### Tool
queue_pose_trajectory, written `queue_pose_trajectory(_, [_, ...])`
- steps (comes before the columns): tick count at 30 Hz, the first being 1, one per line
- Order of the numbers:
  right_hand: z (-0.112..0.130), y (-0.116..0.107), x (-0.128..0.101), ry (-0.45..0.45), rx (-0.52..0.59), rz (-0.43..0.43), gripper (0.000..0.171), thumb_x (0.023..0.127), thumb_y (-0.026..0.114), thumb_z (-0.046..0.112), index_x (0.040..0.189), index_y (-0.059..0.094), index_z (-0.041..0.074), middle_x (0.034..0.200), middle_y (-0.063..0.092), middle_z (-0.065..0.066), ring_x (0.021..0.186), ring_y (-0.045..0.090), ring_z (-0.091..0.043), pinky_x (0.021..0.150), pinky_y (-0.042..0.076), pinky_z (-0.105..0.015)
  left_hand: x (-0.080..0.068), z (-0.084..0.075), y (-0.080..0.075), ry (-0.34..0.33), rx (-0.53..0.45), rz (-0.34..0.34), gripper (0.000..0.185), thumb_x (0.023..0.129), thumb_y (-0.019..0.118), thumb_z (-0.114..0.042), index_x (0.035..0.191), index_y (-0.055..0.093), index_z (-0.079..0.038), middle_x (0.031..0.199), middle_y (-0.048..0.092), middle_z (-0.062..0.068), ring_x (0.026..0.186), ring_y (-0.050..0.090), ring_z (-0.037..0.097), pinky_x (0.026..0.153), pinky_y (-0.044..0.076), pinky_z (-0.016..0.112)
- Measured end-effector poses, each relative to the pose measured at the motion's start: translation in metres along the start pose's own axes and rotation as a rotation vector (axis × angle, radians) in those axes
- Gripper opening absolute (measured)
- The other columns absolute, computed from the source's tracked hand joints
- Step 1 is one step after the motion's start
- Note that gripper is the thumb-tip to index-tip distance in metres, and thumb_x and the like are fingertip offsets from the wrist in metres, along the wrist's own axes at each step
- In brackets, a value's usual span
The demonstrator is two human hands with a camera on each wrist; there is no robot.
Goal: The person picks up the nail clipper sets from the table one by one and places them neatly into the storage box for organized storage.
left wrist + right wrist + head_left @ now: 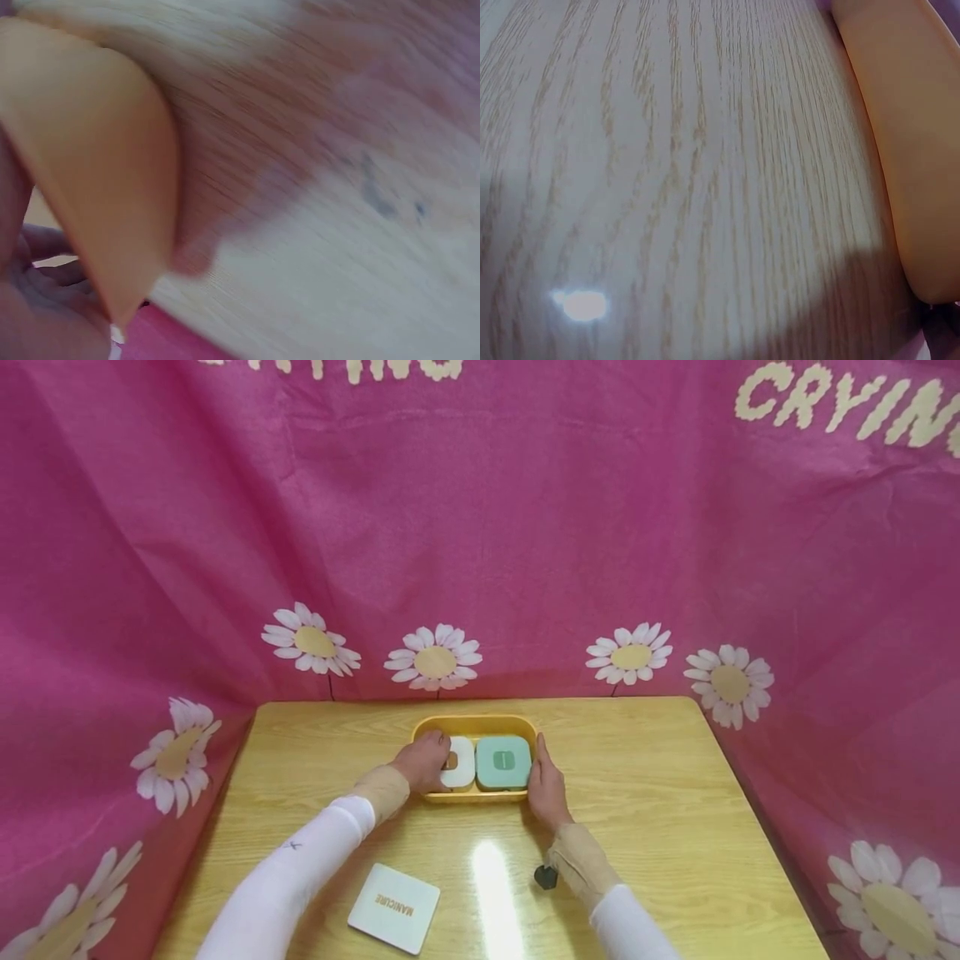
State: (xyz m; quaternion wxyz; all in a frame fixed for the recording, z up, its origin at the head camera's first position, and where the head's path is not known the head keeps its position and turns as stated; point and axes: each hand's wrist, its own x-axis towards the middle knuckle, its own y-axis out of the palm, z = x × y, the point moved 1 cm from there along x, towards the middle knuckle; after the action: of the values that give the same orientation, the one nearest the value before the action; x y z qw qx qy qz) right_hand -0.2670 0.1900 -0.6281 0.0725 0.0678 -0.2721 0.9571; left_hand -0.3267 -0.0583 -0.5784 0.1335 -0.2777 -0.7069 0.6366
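In the head view, a yellow oblong bin [480, 723] stands toward the far side of the table. Inside it, side by side, are a white square box [466, 763] with a brown label and a mint-green square box [504, 762]. My left hand [424, 760] reaches over the bin's left end and grips the white box, covering its left part. In the left wrist view, its fingers [49, 247] show behind the yellow wall [105, 150]. My right hand [549, 787] rests against the bin's right end with its fingers extended along it.
A white square card [395, 908] marked "MANICURE" lies on the wooden table [645, 827] near the front left. A small black object [546, 877] is beside the right wrist. Pink curtains [480, 527] with daisies surround the table's back and sides.
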Motion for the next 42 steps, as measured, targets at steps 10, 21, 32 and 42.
queue_pose_trajectory(10, [0.004,0.0,-0.002,0.013,0.008,0.012,0.053,0.11,0.038,-0.001,0.162,0.027,-0.007,0.163,0.035,-0.026,0.143,0.046,-0.039,0.119,0.036,-0.056,-0.006,-0.003,-0.004,0.004,-0.135,-0.023,0.078,0.079,0.092,-0.041,0.129,0.055,0.006,0.131,0.054,0.02,0.118,0.054,0.03,0.104,0.051,0.041])
queue_pose_trajectory(21, [0.001,0.002,-0.003,0.035,0.016,0.011,0.053,0.112,0.035,0.004,0.163,0.025,-0.004,0.165,0.033,-0.023,0.149,0.038,-0.039,0.121,0.033,-0.053,-0.034,-0.002,-0.021,-0.011,-0.255,-0.037,0.096,0.087,0.085,-0.041,0.154,0.039,0.011,0.158,0.044,0.024,0.142,0.048,0.035,0.119,0.04,0.045])
queue_pose_trajectory(32, [0.002,-0.001,-0.002,0.028,0.017,0.002,0.054,0.11,0.036,0.002,0.163,0.025,-0.005,0.163,0.034,-0.027,0.148,0.039,-0.043,0.121,0.033,-0.054,-0.076,-0.004,-0.032,0.049,-0.299,-0.085,0.092,0.088,0.085,-0.038,0.155,0.042,0.007,0.158,0.045,0.023,0.147,0.044,0.037,0.123,0.034,0.047])
queue_pose_trajectory(42, [0.0,0.001,-0.001,0.016,0.022,0.0,0.054,0.111,0.036,0.002,0.163,0.026,-0.004,0.164,0.034,-0.025,0.149,0.039,-0.041,0.122,0.033,-0.053,-0.117,-0.011,-0.024,0.09,-0.342,-0.085,0.096,0.084,0.088,-0.042,0.157,0.043,0.0,0.159,0.045,0.019,0.147,0.044,0.036,0.12,0.038,0.051])
